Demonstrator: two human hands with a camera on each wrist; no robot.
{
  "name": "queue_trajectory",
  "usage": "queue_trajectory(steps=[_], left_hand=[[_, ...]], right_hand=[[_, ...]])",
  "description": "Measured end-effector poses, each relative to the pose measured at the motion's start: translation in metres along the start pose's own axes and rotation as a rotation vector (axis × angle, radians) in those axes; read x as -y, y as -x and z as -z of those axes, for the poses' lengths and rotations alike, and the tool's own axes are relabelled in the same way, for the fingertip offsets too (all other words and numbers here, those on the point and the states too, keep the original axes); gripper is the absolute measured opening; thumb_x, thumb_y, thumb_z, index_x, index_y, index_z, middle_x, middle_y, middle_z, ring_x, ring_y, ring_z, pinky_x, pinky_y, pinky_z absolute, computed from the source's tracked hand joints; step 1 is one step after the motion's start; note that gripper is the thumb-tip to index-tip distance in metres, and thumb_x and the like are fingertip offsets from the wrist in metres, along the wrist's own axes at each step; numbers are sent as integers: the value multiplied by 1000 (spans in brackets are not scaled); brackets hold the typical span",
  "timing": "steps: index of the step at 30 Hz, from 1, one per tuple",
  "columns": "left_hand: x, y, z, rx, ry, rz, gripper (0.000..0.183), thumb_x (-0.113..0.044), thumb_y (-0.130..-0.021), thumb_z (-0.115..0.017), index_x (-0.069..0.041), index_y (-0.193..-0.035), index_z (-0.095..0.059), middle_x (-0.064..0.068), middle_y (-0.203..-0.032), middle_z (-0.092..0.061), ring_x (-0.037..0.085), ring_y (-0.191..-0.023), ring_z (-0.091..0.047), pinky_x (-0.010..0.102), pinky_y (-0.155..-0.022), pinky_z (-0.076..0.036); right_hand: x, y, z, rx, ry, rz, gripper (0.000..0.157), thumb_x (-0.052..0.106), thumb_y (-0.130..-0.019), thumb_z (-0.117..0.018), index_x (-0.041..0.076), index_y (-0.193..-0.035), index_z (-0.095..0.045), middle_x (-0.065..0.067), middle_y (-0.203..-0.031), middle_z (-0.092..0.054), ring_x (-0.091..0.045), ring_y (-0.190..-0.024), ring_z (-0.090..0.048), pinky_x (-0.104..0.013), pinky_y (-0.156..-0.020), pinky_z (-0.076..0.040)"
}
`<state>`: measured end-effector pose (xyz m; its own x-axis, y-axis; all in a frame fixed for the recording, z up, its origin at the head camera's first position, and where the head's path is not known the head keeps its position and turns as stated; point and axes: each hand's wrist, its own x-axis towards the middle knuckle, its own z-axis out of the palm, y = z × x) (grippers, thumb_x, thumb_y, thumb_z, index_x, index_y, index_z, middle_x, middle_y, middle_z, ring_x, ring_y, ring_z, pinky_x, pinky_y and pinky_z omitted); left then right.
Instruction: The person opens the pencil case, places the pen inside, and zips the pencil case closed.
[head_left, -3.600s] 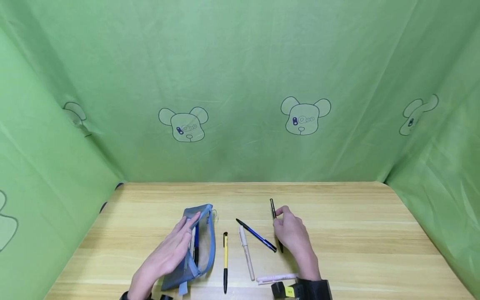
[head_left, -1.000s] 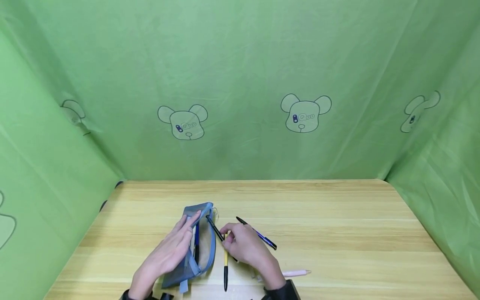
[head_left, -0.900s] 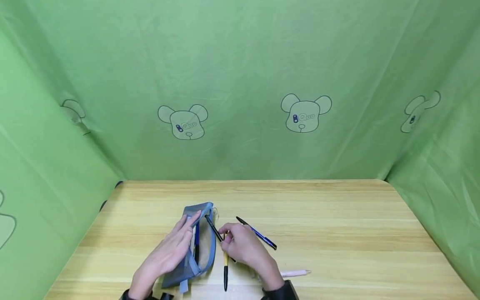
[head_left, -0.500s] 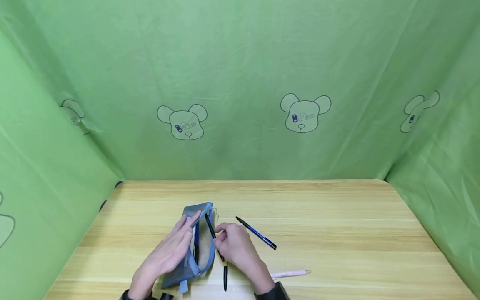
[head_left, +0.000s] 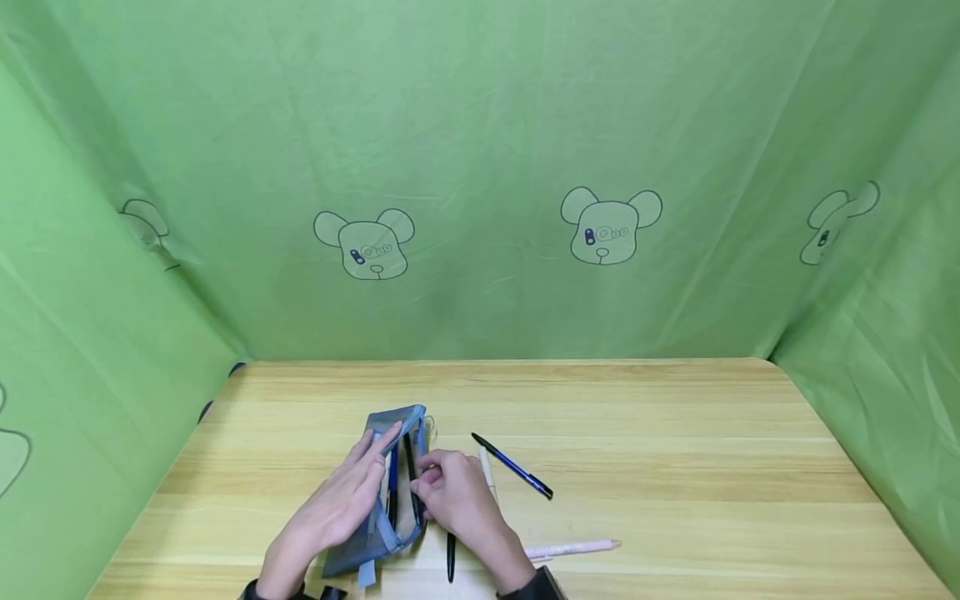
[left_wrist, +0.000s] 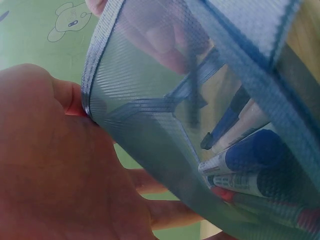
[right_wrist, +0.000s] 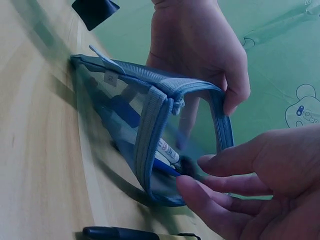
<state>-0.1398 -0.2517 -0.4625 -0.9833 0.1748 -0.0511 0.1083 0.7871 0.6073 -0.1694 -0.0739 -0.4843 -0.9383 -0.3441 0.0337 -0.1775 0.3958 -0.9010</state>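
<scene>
A blue mesh pencil case [head_left: 352, 557] lies unzipped on the table. My left hand [head_left: 341, 500] holds its far wall, the thumb on the zipped edge and the fingers behind the mesh, as the right wrist view shows. At the mouth, my right hand [head_left: 457, 492] pinches a black pen [head_left: 410, 458], most of which is inside the case. Through the mesh in the left wrist view, a blue-capped marker [left_wrist: 255, 150] and several other pens are visible inside. The black end of a yellow pen [head_left: 451, 558] shows beside my right hand, which covers the rest in the head view.
Right of my right hand lie a white pen [head_left: 486, 468], partly covered, and a blue pen [head_left: 517, 467] with black ends. A pale pink pen [head_left: 573, 548] is nearer the front. Green cloth [head_left: 480, 317] with bear drawings stands around the wooden table [head_left: 675, 467].
My right hand took the black pen from the table's right side, carried it left and pushed it into the case mouth. My left hand has stayed on the case.
</scene>
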Motion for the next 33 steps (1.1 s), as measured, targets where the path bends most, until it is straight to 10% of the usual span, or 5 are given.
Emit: queue_trajectory(steps=[8, 17, 33], left_hand=[[-2, 0, 0, -13, -10, -23, 49, -26, -110, -19, -19, -158, -27, 31, -156, -21, 46, -141, -21, 72, -100, -33], [-1, 0, 0, -12, -23, -29, 50, -27, -110, -18, -18, -158, -27, 29, -156, -22, 44, -142, -21, 71, -102, -31], [0, 0, -1, -1, -11, -23, 50, -26, -110, -16, -16, -158, -26, 26, -158, -19, 44, -143, -18, 74, -103, -26]], right_hand=[[2, 0, 5, 63, -59, -33, 25, -9, -87, -62, -7, -112, -69, -10, -76, -70, -18, -62, -67, -19, -47, -55], [2, -1, 26, -50, 207, 77, 20, 0, -85, -66, 4, -103, -74, 2, -78, -68, -5, -67, -61, -25, -64, -57], [-23, -1, 80, -197, 432, -28, 23, 4, -79, -72, 4, -102, -73, 1, -76, -61, -13, -65, -55, -31, -58, -50]])
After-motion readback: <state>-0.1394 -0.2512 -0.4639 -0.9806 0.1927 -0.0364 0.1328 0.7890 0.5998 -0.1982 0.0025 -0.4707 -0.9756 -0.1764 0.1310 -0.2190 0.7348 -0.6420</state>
